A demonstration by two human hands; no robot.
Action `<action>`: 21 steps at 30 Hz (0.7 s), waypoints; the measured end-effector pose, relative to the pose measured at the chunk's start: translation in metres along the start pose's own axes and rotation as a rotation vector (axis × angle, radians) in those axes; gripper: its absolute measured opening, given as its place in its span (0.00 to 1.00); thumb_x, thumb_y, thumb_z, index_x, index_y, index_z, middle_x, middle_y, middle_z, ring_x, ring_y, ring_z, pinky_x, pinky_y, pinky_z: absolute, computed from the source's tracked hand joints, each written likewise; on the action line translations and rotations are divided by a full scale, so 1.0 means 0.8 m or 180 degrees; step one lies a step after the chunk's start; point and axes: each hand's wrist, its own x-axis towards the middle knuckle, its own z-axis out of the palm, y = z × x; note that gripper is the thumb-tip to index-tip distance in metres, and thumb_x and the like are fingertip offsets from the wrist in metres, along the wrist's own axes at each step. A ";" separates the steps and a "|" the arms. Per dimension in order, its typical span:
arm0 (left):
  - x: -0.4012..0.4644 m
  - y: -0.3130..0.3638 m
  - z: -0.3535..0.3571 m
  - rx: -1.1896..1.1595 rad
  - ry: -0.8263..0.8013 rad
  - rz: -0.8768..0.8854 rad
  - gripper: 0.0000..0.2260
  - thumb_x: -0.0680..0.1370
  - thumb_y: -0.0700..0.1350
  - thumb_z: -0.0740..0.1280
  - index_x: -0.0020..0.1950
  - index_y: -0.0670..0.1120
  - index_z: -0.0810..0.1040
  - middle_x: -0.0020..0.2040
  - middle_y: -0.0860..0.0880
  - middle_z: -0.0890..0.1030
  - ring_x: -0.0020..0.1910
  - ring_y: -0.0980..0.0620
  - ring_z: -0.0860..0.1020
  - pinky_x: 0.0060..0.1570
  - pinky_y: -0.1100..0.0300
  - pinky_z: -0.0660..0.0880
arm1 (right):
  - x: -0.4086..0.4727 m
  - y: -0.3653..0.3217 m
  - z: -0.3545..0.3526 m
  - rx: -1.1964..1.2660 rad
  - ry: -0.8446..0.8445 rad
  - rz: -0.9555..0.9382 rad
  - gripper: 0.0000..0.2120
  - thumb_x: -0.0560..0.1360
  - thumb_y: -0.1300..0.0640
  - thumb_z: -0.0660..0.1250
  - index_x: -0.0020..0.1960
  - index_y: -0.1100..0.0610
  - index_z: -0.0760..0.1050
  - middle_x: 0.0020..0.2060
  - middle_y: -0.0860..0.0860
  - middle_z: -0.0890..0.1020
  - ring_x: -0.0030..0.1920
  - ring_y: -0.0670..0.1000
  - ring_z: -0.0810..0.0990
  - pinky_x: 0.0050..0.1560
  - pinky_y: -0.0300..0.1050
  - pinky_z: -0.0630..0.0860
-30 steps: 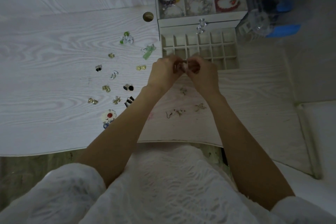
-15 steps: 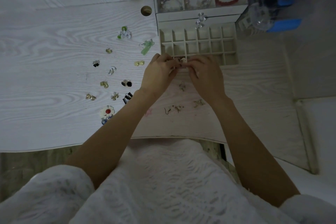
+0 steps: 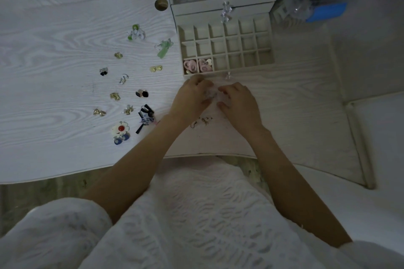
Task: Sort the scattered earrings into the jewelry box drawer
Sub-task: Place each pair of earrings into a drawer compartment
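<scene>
Both hands hover just before the open drawer (image 3: 227, 48), the left hand (image 3: 192, 96) and right hand (image 3: 239, 100) with fingers curled over something blurred between them, while pink earrings (image 3: 197, 65) lie in its two near-left compartments and other earrings (image 3: 122, 94) scatter the worktop (image 3: 54, 61) leftward.

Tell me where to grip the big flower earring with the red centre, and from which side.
Pinch the flower earring across its flat white petal disc, by the rim, coming straight down from above. It lies flat on the table, so the edges are the only purchase. Come in on its far side: blue pieces crowd the near edge, a dark earring the right.
</scene>
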 end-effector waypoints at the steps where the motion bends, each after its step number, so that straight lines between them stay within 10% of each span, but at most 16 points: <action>1: -0.002 0.000 0.000 -0.0007 0.0035 -0.0017 0.18 0.70 0.39 0.72 0.58 0.40 0.76 0.59 0.39 0.74 0.53 0.39 0.76 0.52 0.52 0.72 | 0.006 -0.005 0.003 -0.0050 -0.0023 -0.0028 0.17 0.74 0.59 0.67 0.62 0.57 0.74 0.56 0.57 0.76 0.56 0.57 0.73 0.53 0.48 0.71; 11: -0.017 -0.015 -0.003 0.0005 0.0314 -0.0095 0.04 0.72 0.38 0.69 0.45 0.41 0.80 0.41 0.40 0.79 0.37 0.41 0.78 0.37 0.58 0.71 | 0.018 -0.007 0.010 -0.0055 0.0128 -0.0176 0.06 0.75 0.62 0.65 0.49 0.60 0.79 0.47 0.57 0.79 0.47 0.57 0.78 0.44 0.43 0.68; 21: -0.012 -0.005 -0.015 -0.0232 0.0488 0.0184 0.04 0.73 0.37 0.68 0.46 0.41 0.78 0.44 0.44 0.80 0.37 0.48 0.79 0.38 0.58 0.75 | 0.077 -0.006 -0.048 0.0564 0.0783 0.0024 0.05 0.72 0.63 0.66 0.45 0.60 0.80 0.41 0.56 0.82 0.42 0.53 0.79 0.42 0.44 0.75</action>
